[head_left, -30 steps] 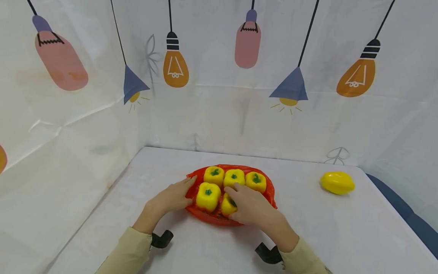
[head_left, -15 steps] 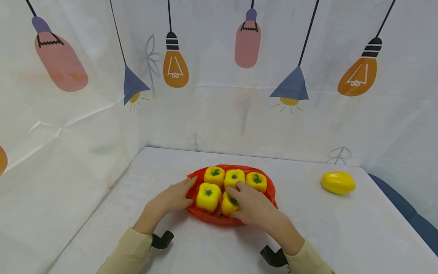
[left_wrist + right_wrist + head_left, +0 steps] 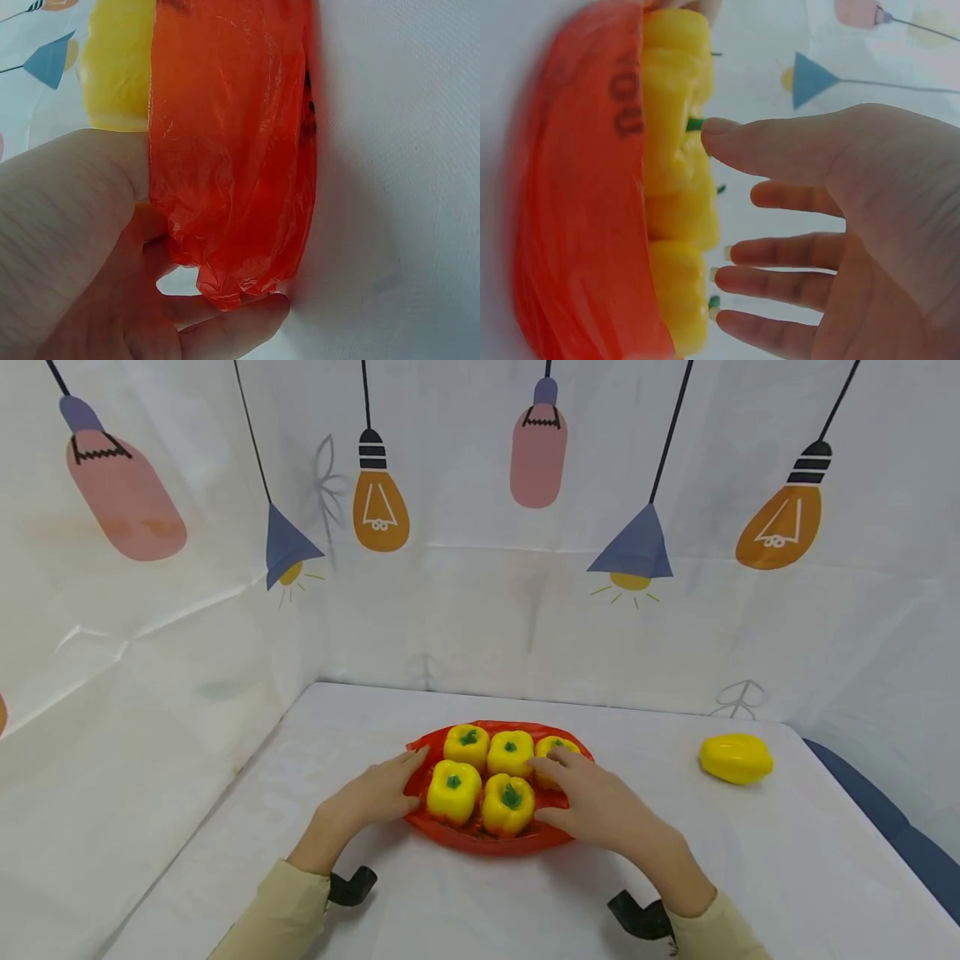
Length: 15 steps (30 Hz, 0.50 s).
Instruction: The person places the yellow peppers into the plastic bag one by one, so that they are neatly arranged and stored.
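Note:
Several yellow bell peppers (image 3: 452,792) with green stems stand in a red plastic bag (image 3: 491,845), its mouth spread wide. At the bag's left end, my left hand (image 3: 377,792) holds the edge; in the left wrist view the thumb goes behind the red film (image 3: 232,150) and the fingers lie at its crumpled end. My right hand (image 3: 600,797) hovers over the right part of the bag, fingers spread and holding nothing. In the right wrist view its thumb reaches a pepper's green stem (image 3: 695,124); whether they touch I cannot tell. The right rear pepper (image 3: 557,750) is partly hidden by that hand.
Farther right on the white table (image 3: 750,860) lies another yellow pepper-like piece (image 3: 736,758) on its side, no stem visible. White sheets (image 3: 480,610) printed with lamps hang behind and at the left. A dark blue chair-like shape (image 3: 858,789) shows past the right table edge.
My right hand has let go of the front right pepper and moved to the right, its fingers now spread. That pepper stands uncovered, stem showing. My left hand has stayed at the bag's edge.

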Available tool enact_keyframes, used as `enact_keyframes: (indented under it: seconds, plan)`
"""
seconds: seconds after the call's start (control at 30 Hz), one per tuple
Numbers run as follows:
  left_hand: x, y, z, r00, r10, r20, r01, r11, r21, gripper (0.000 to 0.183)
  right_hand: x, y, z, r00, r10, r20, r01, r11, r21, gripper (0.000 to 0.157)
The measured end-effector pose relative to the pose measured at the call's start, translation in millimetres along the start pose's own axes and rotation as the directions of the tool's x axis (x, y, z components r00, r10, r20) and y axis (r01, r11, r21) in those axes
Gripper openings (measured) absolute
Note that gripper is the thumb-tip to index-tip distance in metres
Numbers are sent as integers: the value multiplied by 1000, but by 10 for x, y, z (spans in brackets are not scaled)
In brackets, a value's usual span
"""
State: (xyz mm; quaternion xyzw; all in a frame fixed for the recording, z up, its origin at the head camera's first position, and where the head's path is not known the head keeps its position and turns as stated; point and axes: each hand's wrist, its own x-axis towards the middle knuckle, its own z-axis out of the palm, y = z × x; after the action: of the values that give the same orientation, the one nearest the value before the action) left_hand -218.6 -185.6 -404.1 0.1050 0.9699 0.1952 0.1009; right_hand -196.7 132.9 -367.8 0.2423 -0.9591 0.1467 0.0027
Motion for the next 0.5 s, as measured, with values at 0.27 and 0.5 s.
enact_keyframes:
  seconds: [0.27,0.5]
  plan:
    - [4,-5,2,1000,-12,5,12,1000,-1,76,-45,327,-120,999,35,-34,-34,999,42,61]
    - [4,-1,1,1000,-4,2,4,1000,-7,76,-89,639,-198,993,46,-111,-45,999,14,60]
